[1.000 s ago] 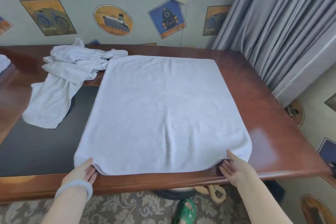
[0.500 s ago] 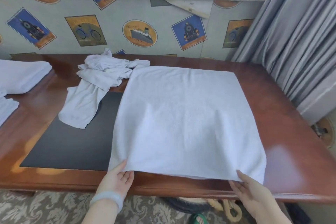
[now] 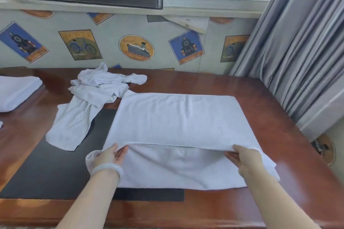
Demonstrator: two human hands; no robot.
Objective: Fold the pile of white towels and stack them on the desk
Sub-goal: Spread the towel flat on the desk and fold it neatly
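Note:
A large white towel (image 3: 178, 117) lies spread on the wooden desk (image 3: 279, 145), its near edge lifted and carried toward the far side. My left hand (image 3: 109, 156) holds the towel's near left corner, and my right hand (image 3: 242, 158) holds the near right corner, fingers under the raised edge. The towel's underside hangs below the raised edge, between my hands. A crumpled pile of white towels (image 3: 93, 95) sits at the back left of the desk. Folded white towels (image 3: 16, 93) rest at the far left.
A black mat (image 3: 46, 173) covers the desk's left middle, partly under the towels. Grey curtains (image 3: 297, 42) hang at the right. A wall with picture wallpaper and a window stands just behind the desk.
Both hands lifted the towel's near edge off the desk's front edge and carried it away from me. The camera tilted up, and the window came into view.

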